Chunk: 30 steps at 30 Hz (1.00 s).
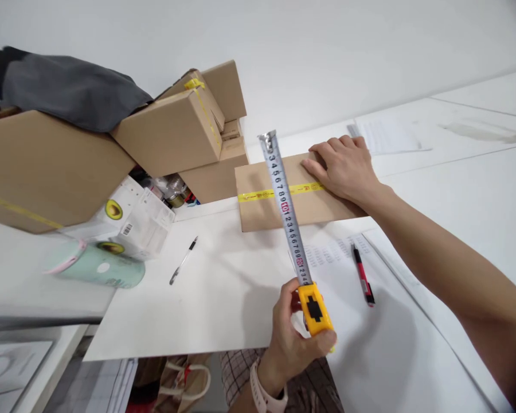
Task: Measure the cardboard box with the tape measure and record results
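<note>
We are observing the left hand (290, 338) clamping the yellow tape measure (316, 315), its blade (291, 225) partly hiding the cardboard box (312, 205); the right hand (346, 166) is resting on it, spread. A red pen (363, 277) is lying nearby; cartons (169, 135) are standing leftward.

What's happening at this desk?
A person's left hand grips a yellow tape measure, its blade extended across the view of a taped cardboard box. The right hand rests on the box's far end. Whether the blade touches the box isn't clear. A red-and-black pen lies nearby on printed paper.
</note>
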Tool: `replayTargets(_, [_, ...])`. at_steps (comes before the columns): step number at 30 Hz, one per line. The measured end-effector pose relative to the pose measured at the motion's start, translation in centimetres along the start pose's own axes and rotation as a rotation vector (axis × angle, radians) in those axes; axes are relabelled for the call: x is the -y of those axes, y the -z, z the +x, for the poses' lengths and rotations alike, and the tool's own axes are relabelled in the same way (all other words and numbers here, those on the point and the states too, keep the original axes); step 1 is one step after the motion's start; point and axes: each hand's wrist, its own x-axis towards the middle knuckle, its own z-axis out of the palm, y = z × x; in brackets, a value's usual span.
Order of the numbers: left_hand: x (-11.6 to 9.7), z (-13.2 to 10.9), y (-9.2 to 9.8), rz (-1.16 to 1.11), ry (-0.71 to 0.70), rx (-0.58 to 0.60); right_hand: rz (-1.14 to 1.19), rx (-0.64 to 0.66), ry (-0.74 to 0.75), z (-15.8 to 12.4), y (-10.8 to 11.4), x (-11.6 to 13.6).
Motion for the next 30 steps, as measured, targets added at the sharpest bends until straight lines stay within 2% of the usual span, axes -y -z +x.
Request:
replayTargets(5, [1.9,-2.9,1.6,-0.044,0.108,-0.055,-0.002,-0.095,0.052,-4.7,1.7,1.2])
replayTargets(8, [2.3,-4.4,2.0,-0.058,0.148,-0.05,0.0,-0.142,0.059,-7.9,1.3,1.6])
replayTargets(13, [1.6,-5.4,1.7,0.027,0.162,-0.013,0.129,-0.033,0.139,-10.8,0.2,1.9])
replayTargets(14, [1.4,-5.5,1.7,0.071,0.161,0.011,0.2,-0.02,0.106,-10.9,0.5,2.1])
replayTargets(16, [0.9,-5.7,1.9,0.199,0.138,0.067,0.451,-0.031,-0.053,-11.0,2.0,2.5])
replayTargets(18, [0.6,-5.8,2.3,0.367,0.098,0.137,0.834,-0.037,-0.263,-11.1,4.4,2.8])
replayTargets(20, [0.3,-5.9,2.7,0.521,0.047,0.213,1.178,-0.017,-0.4,-11.6,7.0,2.9])
replayTargets(23, [0.0,-5.9,3.2,0.629,0.016,0.287,1.299,-0.013,-0.474,-13.6,9.5,2.9])
replayTargets(25, [0.0,-5.7,3.2,0.621,0.038,0.264,1.279,0.055,-0.457,-15.6,9.8,3.4])
replayTargets(27, [0.0,-5.4,3.0,0.592,0.033,0.195,1.272,0.186,-0.382,-17.9,9.3,4.9])
replayTargets(30, [0.2,-4.8,2.6,0.6,-0.05,0.074,1.203,0.297,-0.277,-20.9,8.0,7.6])
